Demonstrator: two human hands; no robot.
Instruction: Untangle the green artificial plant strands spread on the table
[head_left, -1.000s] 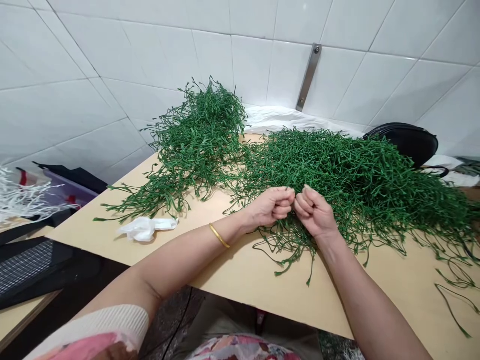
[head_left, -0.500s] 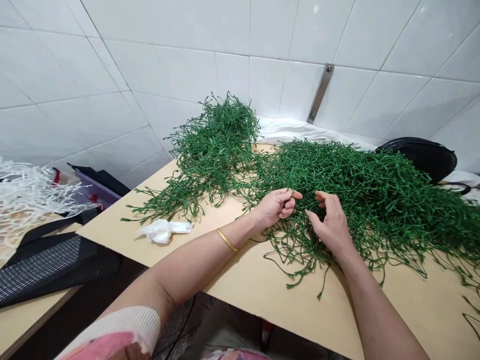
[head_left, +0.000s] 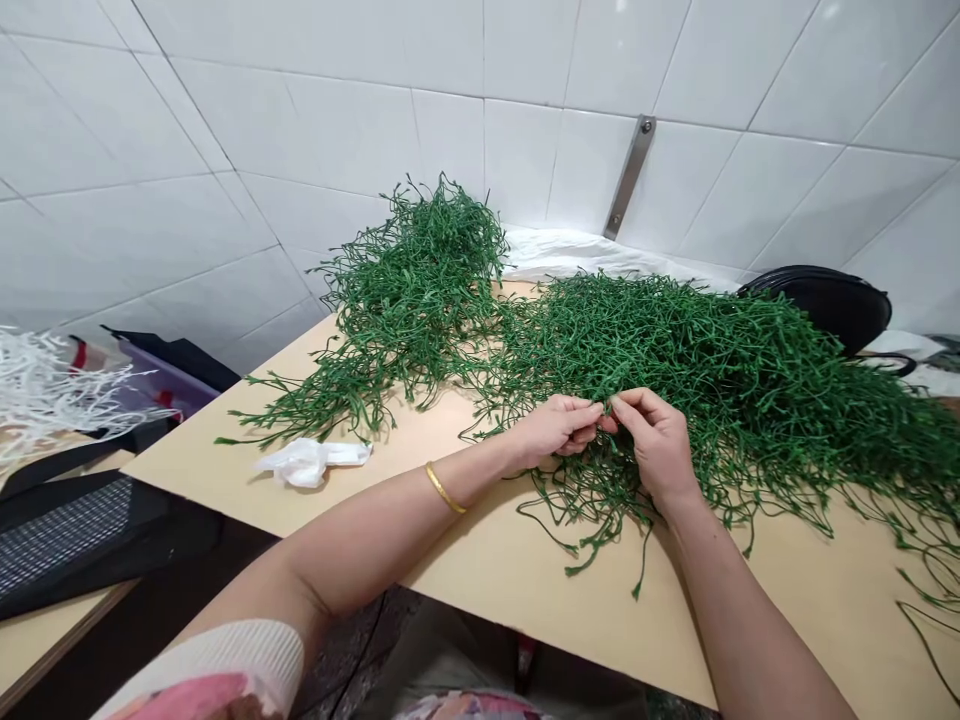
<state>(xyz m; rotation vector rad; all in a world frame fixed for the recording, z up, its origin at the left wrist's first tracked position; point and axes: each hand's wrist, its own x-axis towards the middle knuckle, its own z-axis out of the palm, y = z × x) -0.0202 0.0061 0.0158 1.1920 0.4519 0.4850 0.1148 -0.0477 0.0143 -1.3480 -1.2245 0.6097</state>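
A large heap of green plastic sprigs [head_left: 720, 370] covers the right half of a tan board [head_left: 495, 540]. A smaller heap of the same green sprigs [head_left: 409, 290] lies at the back left. My left hand [head_left: 559, 428] and my right hand [head_left: 654, 440] meet at the near edge of the large heap. Both pinch green strands between thumb and fingers, fingertips almost touching. A gold bangle [head_left: 444, 488] circles my left wrist.
A crumpled white tissue [head_left: 307, 462] lies on the board's left part. A black bag [head_left: 825, 300] sits at the back right near the tiled wall. White sprigs [head_left: 45, 385] and a dark mesh chair [head_left: 67, 530] are to the left. A metal bracket [head_left: 628, 175] hangs on the wall.
My hands were fisted together, then spread apart over the strands, and now pinch together again at the heap's edge. The view has shifted slightly.
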